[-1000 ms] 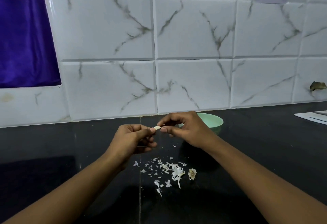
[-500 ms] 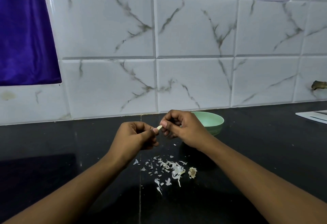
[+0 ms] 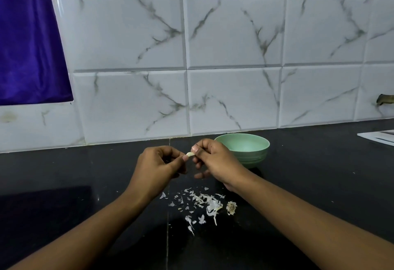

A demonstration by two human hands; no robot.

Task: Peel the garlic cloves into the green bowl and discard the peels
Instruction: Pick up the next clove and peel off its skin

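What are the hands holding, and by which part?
One garlic clove, pinched from both sides: left hand at its left end, right hand at its right end.

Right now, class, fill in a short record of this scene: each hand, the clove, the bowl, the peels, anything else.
Left hand: pinches the garlic clove
Right hand: pinches the same clove from the other side
Green bowl: upright on the black counter, beyond the right hand
Peels: scattered on the counter nearer than the hands, not in the bowl
Root stub: just right of the peels
Other: purple cloth upper left; white paper far right
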